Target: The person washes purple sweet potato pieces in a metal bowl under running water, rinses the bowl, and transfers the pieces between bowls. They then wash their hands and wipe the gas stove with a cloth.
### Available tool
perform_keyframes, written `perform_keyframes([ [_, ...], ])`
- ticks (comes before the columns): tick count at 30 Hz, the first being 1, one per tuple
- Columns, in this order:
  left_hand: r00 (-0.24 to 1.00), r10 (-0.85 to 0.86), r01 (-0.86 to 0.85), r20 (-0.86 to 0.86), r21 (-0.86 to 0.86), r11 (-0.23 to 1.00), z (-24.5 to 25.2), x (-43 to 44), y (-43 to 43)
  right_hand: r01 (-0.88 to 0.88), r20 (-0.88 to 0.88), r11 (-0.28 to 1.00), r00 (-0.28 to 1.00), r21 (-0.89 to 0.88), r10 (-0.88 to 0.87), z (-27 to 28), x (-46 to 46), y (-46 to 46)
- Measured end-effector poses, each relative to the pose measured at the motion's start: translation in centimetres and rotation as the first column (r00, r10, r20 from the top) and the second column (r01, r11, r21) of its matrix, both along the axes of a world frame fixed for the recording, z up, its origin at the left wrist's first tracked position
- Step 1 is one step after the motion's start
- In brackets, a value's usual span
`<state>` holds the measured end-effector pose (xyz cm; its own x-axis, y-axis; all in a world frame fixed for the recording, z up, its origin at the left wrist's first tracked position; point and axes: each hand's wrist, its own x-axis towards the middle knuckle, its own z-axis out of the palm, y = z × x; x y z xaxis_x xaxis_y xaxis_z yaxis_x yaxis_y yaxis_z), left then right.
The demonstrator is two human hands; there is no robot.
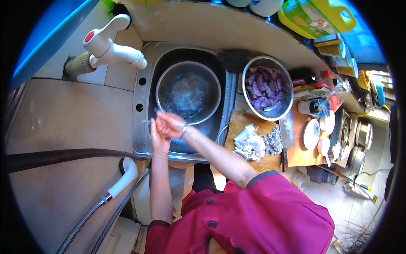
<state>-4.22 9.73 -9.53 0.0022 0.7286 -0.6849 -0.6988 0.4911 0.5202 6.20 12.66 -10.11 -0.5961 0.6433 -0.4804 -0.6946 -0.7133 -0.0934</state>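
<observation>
My left hand and my right hand press together, wet, over the near left part of a steel sink. The left fingers point away from me; the right hand lies curled against them, a bracelet at its wrist. No object shows in either hand, though the right palm is hidden. Just beyond stands a round steel basin inside the sink, holding rippling water. A white faucet with a red-marked lever reaches over the sink's left rim.
Right of the sink, a steel bowl holds purple wedges. A wooden cutting board bears a crumpled whitish heap and a cleaver at its right edge. White dishes stand farther right. A white pipe elbow and hoses are at left.
</observation>
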Motion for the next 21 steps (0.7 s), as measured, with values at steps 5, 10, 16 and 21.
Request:
perform_keyframes([
  [5,0.987,-0.162,0.159,0.017,0.106,0.982,1.7,0.6,0.7,-0.305,0.730,0.892,0.682,0.334,-0.040,0.0,-3.7,-1.3],
  [10,0.995,0.050,-0.048,-0.084,0.024,0.999,-3.4,-1.0,0.3,-0.688,0.834,0.546,0.160,0.478,-0.529,1.8,-3.1,-2.5],
  [16,0.990,0.129,-0.112,-0.056,0.238,0.965,1.5,5.2,-0.6,-0.827,0.386,0.454,-0.319,0.333,-0.866,2.0,0.8,-1.0],
  [21,0.970,0.137,-0.063,-0.202,0.339,0.939,5.3,9.7,-3.0,-0.687,0.623,0.685,-0.432,0.241,-0.652,2.0,1.9,0.8],
])
